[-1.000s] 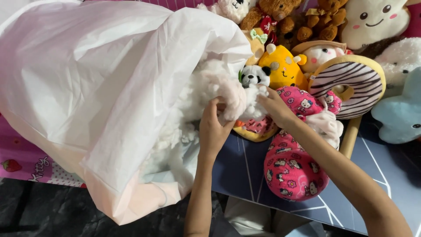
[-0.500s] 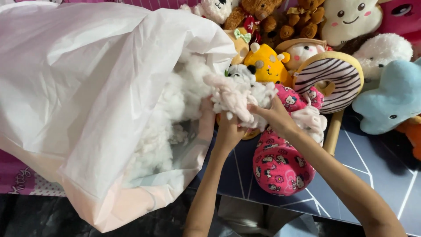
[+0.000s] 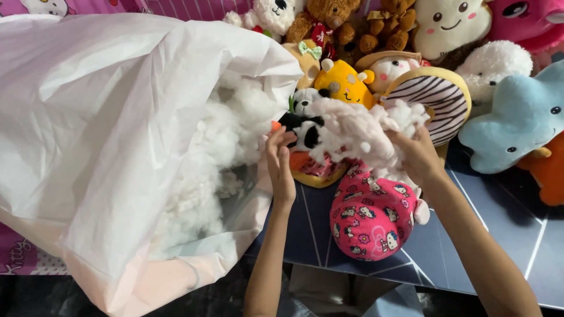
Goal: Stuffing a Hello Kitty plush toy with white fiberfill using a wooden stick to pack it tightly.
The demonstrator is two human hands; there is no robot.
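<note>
Both hands on stuffing (image 3: 352, 132) — right hand (image 3: 418, 157) grips the clump above the pink toy (image 3: 370, 217), left hand (image 3: 281, 164) pinches its edge by the bag (image 3: 117, 117). Best pulled slowly — keeps fluff from scattering.

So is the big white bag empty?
No, the big white bag has fluffy white stuffing inside it, and both hands hold a clump of stuffing pulled out beside it.

Single head view, close, angled down over table (image 3: 517, 235).
</note>
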